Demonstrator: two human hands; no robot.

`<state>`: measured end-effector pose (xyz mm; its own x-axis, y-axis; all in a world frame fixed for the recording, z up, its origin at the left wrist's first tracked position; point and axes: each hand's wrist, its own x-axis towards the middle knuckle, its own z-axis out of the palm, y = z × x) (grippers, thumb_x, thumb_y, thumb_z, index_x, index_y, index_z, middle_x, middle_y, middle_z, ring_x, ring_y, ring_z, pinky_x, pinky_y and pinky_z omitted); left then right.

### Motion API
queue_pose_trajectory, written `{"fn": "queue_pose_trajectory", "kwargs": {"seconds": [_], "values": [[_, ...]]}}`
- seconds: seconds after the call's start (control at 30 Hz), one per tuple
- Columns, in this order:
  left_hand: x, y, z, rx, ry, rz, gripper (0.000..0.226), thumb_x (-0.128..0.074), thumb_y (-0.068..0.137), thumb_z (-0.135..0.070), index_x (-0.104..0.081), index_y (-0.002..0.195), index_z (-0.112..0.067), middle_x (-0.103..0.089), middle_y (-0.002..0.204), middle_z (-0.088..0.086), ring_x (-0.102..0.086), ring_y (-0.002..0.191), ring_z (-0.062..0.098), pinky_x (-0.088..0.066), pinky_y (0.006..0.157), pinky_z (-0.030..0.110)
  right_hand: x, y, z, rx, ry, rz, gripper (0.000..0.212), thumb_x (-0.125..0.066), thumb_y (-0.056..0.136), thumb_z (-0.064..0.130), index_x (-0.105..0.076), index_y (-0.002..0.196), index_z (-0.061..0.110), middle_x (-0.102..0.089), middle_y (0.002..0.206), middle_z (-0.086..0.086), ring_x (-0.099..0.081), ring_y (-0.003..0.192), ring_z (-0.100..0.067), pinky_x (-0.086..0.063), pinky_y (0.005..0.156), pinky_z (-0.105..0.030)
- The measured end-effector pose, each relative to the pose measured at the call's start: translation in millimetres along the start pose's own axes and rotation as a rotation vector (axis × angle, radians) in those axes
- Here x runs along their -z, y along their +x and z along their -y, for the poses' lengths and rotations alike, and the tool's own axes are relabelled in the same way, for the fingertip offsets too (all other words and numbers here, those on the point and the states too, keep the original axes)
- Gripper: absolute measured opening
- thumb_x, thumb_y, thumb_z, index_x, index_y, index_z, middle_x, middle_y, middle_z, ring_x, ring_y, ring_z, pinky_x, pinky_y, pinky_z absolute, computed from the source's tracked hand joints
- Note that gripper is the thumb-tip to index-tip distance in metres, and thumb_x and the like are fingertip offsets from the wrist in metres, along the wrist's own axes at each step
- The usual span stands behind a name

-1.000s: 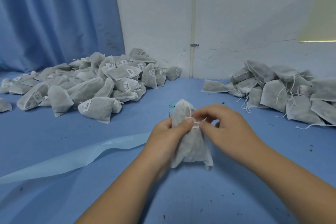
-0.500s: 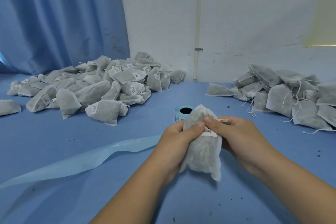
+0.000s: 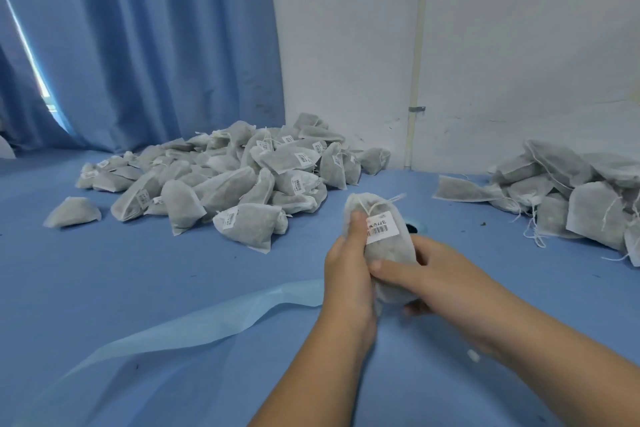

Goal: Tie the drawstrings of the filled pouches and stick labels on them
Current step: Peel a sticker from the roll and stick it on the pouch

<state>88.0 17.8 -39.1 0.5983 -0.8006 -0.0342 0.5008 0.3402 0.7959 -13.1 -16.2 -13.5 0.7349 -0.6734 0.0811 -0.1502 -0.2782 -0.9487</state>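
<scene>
- While both hands are busy at the middle of the head view, a grey-white mesh drawstring pouch (image 3: 389, 251) stands upright between them, lifted above the blue cloth-covered table (image 3: 138, 270).
- A white barcode label (image 3: 381, 228) sits on the pouch's upper front, and its thin white drawstring (image 3: 370, 207) trails from the gathered neck.
- The left hand (image 3: 349, 263) grips the pouch from the left, with its thumb pressed at the label's left edge.
- The right hand (image 3: 436, 274) holds the lower part, thumb laid across the front and fingers curled beneath.
- Just behind the pouch, a small pale blue roll (image 3: 419, 226) peeks out, mostly hidden.
- A big heap of labelled grey pouches (image 3: 225, 180) lies to the far left, with one stray pouch (image 3: 72, 217) apart from it.
- A second heap of grey pouches with loose strings (image 3: 571, 198) lies at the far right.
- A long pale blue paper strip (image 3: 207, 319) curls across the near table.
- A blue pleated curtain (image 3: 138, 45) and a scuffed white wall (image 3: 519, 45) stand behind.
</scene>
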Motion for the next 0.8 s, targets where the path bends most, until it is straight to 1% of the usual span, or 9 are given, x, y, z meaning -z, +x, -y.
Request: {"fn": "queue_pose_trajectory", "kwargs": {"seconds": [0.1,0.17,0.27,0.37,0.47,0.53,0.63,0.7,0.8], "values": [[14,11,-14,-0.004,-0.259,-0.032,0.068,-0.038,0.093,-0.063,-0.067,0.114,-0.005,-0.070,0.105,0.020,-0.068,0.084,0.037,-0.050,0.071,0.040,-15,22,19,0.058,-0.033,-0.054,0.015,-0.064,0.084,0.032,-0.067,0.097,0.025,-0.074,0.080,0.005,-0.068,0.063,-0.011,-0.047,0.048,-0.022],[25,16,-21,-0.046,-0.387,-0.105,0.063,-0.033,0.097,-0.061,-0.063,0.106,-0.007,-0.064,0.087,0.016,-0.055,0.058,0.027,-0.036,0.054,0.031,-26,40,31,0.075,0.005,-0.061,0.018,-0.062,0.085,0.032,-0.064,0.096,0.018,-0.073,0.072,-0.005,-0.061,0.049,-0.017,-0.042,0.042,-0.023],[35,18,-27,-0.045,-0.574,-0.204,0.055,-0.037,0.098,-0.054,-0.062,0.091,-0.006,-0.053,0.061,0.009,-0.043,0.044,0.021,-0.037,0.048,0.027,-45,67,46,0.008,0.095,-0.010,0.020,-0.062,0.084,0.032,-0.063,0.090,0.013,-0.067,0.064,-0.011,-0.054,0.043,-0.019,-0.039,0.041,-0.023],[41,21,-32,-0.044,-0.684,-0.256,0.045,-0.044,0.095,-0.050,-0.058,0.077,-0.012,-0.047,0.054,0.003,-0.043,0.045,0.017,-0.038,0.052,0.027,-68,92,59,-0.152,0.121,0.139,0.022,-0.066,0.080,0.033,-0.064,0.086,0.012,-0.060,0.062,-0.010,-0.047,0.042,-0.016,-0.034,0.043,-0.022],[46,25,-34,-0.025,-0.673,-0.316,0.044,-0.045,0.094,-0.050,-0.061,0.080,-0.012,-0.054,0.066,0.003,-0.039,0.055,0.017,-0.031,0.053,0.027,-90,121,78,-0.206,0.247,0.224,0.018,-0.067,0.084,0.026,-0.060,0.092,0.011,-0.058,0.068,-0.010,-0.051,0.044,-0.016,-0.041,0.041,-0.022],[47,26,-33,0.005,-0.658,-0.362,0.048,-0.045,0.096,-0.052,-0.062,0.092,-0.007,-0.051,0.075,0.007,-0.040,0.058,0.019,-0.034,0.054,0.028,-94,141,97,-0.138,0.494,0.240,0.010,-0.061,0.092,0.014,-0.057,0.098,0.007,-0.059,0.089,-0.013,-0.061,0.061,-0.022,-0.054,0.058,-0.026],[46,26,-31,0.006,-0.621,-0.346,0.049,-0.045,0.096,-0.052,-0.063,0.096,-0.006,-0.052,0.076,0.008,-0.044,0.058,0.020,-0.037,0.055,0.029,-83,169,111,-0.007,0.615,0.054,0.005,-0.058,0.092,0.003,-0.056,0.096,0.002,-0.053,0.108,-0.015,-0.064,0.088,-0.024,-0.056,0.086,-0.031],[46,26,-32,-0.003,-0.578,-0.326,0.049,-0.045,0.096,-0.052,-0.063,0.096,-0.006,-0.052,0.076,0.008,-0.044,0.057,0.020,-0.038,0.055,0.030,-75,175,104,-0.007,0.567,-0.051,0.008,-0.053,0.093,0.000,-0.054,0.101,0.000,-0.053,0.111,-0.016,-0.065,0.090,-0.023,-0.057,0.083,-0.030],[44,28,-31,-0.029,-0.480,-0.314,0.047,-0.044,0.097,-0.050,-0.063,0.092,-0.007,-0.052,0.074,0.007,-0.043,0.055,0.019,-0.036,0.055,0.029,-69,160,78,-0.087,0.469,-0.057,0.016,-0.046,0.095,0.001,-0.051,0.110,-0.001,-0.057,0.104,-0.014,-0.068,0.080,-0.024,-0.059,0.064,-0.028]]}}
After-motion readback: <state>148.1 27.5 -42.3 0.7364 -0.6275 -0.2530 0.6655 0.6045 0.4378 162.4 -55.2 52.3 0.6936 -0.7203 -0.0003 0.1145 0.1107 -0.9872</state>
